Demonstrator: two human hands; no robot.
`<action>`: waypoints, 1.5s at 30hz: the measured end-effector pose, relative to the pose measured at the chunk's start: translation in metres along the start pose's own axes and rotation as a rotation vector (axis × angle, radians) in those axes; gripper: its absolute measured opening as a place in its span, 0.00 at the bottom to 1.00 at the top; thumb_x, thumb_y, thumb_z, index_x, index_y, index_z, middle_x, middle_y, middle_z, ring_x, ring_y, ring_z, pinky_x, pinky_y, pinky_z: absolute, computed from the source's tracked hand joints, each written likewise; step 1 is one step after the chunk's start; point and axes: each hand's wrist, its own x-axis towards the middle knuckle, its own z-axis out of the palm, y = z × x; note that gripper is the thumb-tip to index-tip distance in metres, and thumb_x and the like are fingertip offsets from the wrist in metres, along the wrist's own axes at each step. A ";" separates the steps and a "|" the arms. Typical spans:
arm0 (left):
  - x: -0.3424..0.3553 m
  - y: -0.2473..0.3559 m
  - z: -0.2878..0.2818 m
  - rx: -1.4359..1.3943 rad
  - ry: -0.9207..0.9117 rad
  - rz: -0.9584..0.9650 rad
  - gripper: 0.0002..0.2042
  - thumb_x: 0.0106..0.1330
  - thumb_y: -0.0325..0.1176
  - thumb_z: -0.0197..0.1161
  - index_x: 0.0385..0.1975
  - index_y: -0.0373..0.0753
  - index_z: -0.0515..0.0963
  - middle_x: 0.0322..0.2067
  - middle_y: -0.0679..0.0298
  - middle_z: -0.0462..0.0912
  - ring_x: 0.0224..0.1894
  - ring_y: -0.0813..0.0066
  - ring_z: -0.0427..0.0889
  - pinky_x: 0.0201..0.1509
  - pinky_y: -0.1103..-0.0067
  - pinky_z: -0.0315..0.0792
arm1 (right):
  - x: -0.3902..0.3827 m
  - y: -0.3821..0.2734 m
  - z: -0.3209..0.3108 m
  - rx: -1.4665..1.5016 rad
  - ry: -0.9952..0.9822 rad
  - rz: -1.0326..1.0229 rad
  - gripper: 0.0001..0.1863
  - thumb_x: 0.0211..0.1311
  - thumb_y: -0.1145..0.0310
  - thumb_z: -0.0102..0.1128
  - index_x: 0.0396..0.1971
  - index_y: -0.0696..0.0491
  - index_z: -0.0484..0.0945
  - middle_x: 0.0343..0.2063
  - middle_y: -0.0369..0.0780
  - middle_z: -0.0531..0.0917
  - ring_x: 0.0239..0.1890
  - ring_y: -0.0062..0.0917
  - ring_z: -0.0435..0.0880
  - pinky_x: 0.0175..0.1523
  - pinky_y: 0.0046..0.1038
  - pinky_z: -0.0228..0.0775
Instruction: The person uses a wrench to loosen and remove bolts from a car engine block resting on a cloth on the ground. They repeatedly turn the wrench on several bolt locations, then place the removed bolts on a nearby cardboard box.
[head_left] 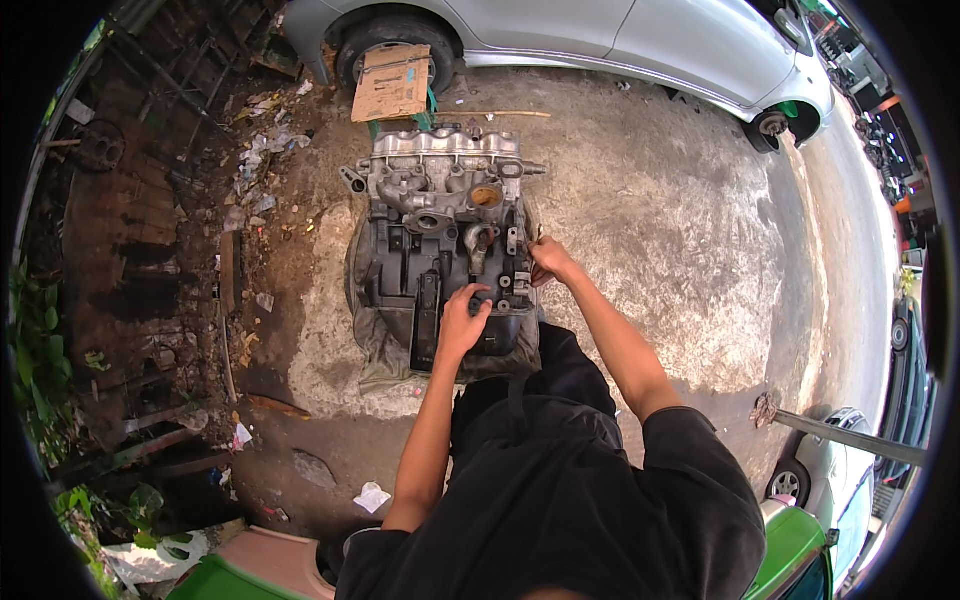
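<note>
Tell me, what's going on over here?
A person in a black shirt has both hands at an engine with a cloth beneath. The left hand is at its near side, the right hand at its right side; whether that holds anything is unclear. A silver car stands beyond.

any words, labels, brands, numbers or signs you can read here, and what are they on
No text is clear enough to quote.
Cardboard sheet: small dark marks and a blue patch, too small to read.
Engine: no lettering can be made out.
Silver car: no readable text on the side shown.
Far right background: too small and blurred to tell.
</note>
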 end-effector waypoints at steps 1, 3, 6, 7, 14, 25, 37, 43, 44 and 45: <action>0.000 0.000 0.000 -0.007 -0.003 -0.002 0.14 0.65 0.30 0.64 0.49 0.36 0.81 0.48 0.50 0.85 0.53 0.49 0.83 0.58 0.67 0.74 | -0.003 0.005 0.001 0.006 0.011 -0.033 0.24 0.74 0.58 0.51 0.51 0.68 0.73 0.38 0.63 0.85 0.34 0.55 0.89 0.36 0.48 0.89; 0.000 -0.001 0.001 -0.016 -0.003 -0.008 0.14 0.66 0.30 0.64 0.49 0.36 0.81 0.49 0.50 0.85 0.53 0.50 0.83 0.58 0.67 0.74 | -0.014 0.020 0.010 -0.121 0.126 -0.144 0.25 0.74 0.57 0.52 0.51 0.68 0.74 0.40 0.63 0.84 0.41 0.58 0.87 0.45 0.49 0.83; 0.001 -0.004 0.001 0.006 0.009 0.011 0.14 0.66 0.30 0.64 0.49 0.36 0.81 0.49 0.51 0.85 0.54 0.50 0.83 0.58 0.66 0.74 | -0.050 0.051 0.026 -0.133 0.234 -0.284 0.25 0.76 0.55 0.50 0.54 0.65 0.73 0.43 0.64 0.83 0.52 0.60 0.81 0.56 0.48 0.72; 0.001 -0.004 0.002 0.019 0.014 0.024 0.14 0.65 0.30 0.64 0.49 0.36 0.81 0.49 0.51 0.85 0.54 0.50 0.83 0.58 0.66 0.74 | -0.067 0.065 0.035 -0.180 0.297 -0.446 0.22 0.77 0.58 0.48 0.52 0.64 0.74 0.41 0.63 0.83 0.50 0.61 0.81 0.53 0.50 0.73; 0.002 -0.006 0.000 -0.001 -0.032 0.014 0.14 0.66 0.31 0.65 0.50 0.39 0.81 0.50 0.50 0.84 0.56 0.46 0.81 0.60 0.62 0.73 | -0.097 0.124 0.051 -0.422 0.317 -0.880 0.12 0.78 0.66 0.51 0.52 0.57 0.68 0.49 0.58 0.79 0.51 0.59 0.78 0.56 0.51 0.71; 0.000 -0.001 0.000 0.002 -0.041 0.020 0.14 0.65 0.30 0.64 0.50 0.37 0.82 0.49 0.51 0.85 0.54 0.49 0.82 0.59 0.66 0.73 | -0.087 0.122 0.016 -0.163 0.383 -0.433 0.16 0.80 0.58 0.48 0.49 0.57 0.74 0.39 0.57 0.85 0.46 0.57 0.83 0.50 0.46 0.74; 0.000 0.000 -0.001 0.042 -0.042 0.038 0.15 0.65 0.31 0.64 0.50 0.36 0.81 0.50 0.50 0.84 0.57 0.47 0.81 0.61 0.64 0.73 | -0.036 0.086 -0.006 0.160 0.102 -0.365 0.30 0.81 0.49 0.46 0.35 0.64 0.78 0.27 0.48 0.86 0.24 0.30 0.86 0.36 0.34 0.77; 0.000 -0.002 0.001 0.051 -0.023 0.081 0.14 0.65 0.30 0.65 0.50 0.35 0.81 0.50 0.50 0.84 0.56 0.46 0.81 0.61 0.64 0.73 | -0.020 0.063 -0.013 0.086 -0.002 -0.335 0.34 0.80 0.47 0.45 0.29 0.66 0.78 0.25 0.50 0.88 0.26 0.35 0.90 0.38 0.34 0.80; 0.000 -0.002 0.000 0.049 -0.023 0.085 0.14 0.65 0.30 0.65 0.49 0.35 0.81 0.50 0.50 0.84 0.56 0.46 0.81 0.61 0.64 0.73 | -0.017 0.058 -0.013 0.066 -0.027 -0.338 0.34 0.80 0.46 0.45 0.30 0.67 0.78 0.25 0.51 0.88 0.26 0.35 0.90 0.38 0.34 0.80; 0.000 -0.002 0.000 0.048 -0.023 0.089 0.14 0.65 0.30 0.65 0.49 0.35 0.81 0.50 0.50 0.84 0.56 0.46 0.81 0.61 0.64 0.73 | -0.016 0.054 -0.013 0.026 -0.026 -0.300 0.35 0.80 0.46 0.45 0.30 0.67 0.78 0.25 0.51 0.88 0.26 0.35 0.89 0.38 0.34 0.80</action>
